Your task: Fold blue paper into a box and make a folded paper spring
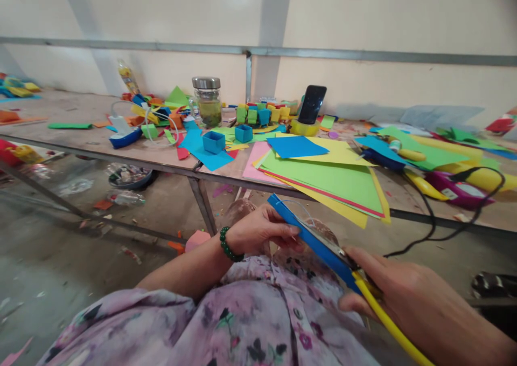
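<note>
My left hand point(260, 231) pinches a folded blue paper strip point(311, 242) over my lap, fingers closed on its left part. My right hand point(404, 296) grips yellow-handled scissors point(363, 285), whose blades meet the lower end of the strip. A green bead bracelet point(228, 244) sits on my left wrist. Both hands are held just below the front edge of the work table point(121, 145).
Stacked coloured paper sheets point(323, 177) lie on the table in front of me. Small blue paper boxes point(214, 141), a glass jar point(209, 102), a propped phone point(312, 104), a tape roll point(302, 127) and a black cable point(464, 215) are around them. Scraps litter the floor at the left.
</note>
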The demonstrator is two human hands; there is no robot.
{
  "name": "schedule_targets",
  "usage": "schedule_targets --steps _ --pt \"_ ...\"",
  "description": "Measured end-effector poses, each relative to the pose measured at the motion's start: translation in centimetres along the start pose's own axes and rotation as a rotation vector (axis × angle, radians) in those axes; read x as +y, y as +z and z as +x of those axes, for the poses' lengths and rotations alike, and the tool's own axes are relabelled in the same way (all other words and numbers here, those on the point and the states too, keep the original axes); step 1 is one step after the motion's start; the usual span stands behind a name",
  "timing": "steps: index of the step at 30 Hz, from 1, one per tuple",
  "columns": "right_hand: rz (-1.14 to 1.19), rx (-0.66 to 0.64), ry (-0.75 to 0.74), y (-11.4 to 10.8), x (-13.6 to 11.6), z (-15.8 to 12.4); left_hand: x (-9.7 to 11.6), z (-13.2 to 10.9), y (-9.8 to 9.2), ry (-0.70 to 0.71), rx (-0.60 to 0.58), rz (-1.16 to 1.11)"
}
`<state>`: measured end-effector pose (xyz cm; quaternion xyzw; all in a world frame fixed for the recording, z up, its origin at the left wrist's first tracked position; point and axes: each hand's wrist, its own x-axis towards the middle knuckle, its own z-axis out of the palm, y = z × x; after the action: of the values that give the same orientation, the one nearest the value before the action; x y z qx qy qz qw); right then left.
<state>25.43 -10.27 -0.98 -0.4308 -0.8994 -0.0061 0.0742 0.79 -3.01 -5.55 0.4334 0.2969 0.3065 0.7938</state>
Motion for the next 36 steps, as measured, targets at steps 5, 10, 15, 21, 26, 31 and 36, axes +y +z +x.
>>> schedule_targets --steps 5,10,15,21,26,31,36 --pt "-0.096 0.048 -0.027 0.1 0.2 0.0 1.1 0.2 -1.6 0.027 0.025 0.049" --pt "-0.114 0.029 -0.015 0.3 0.4 -0.2 1.0 0.3 -2.3 0.039 -0.009 0.086" --pt "-0.085 0.025 -0.021 0.6 0.5 -0.3 0.4 0.3 -1.9 0.096 0.047 0.131" --pt "-0.05 0.008 -0.001 0.6 0.5 0.1 0.1 0.4 -1.6 0.123 0.075 0.153" --pt "-0.059 0.027 -0.056 0.9 0.2 0.0 0.0 0.4 -1.7 0.1 0.059 0.129" --pt "-0.052 0.017 -0.05 0.9 0.1 0.0 0.1 0.4 -1.6 0.077 0.049 0.067" --pt "0.001 0.033 -0.05 0.7 -0.1 0.2 0.3 0.3 -1.5 0.055 0.052 0.028"
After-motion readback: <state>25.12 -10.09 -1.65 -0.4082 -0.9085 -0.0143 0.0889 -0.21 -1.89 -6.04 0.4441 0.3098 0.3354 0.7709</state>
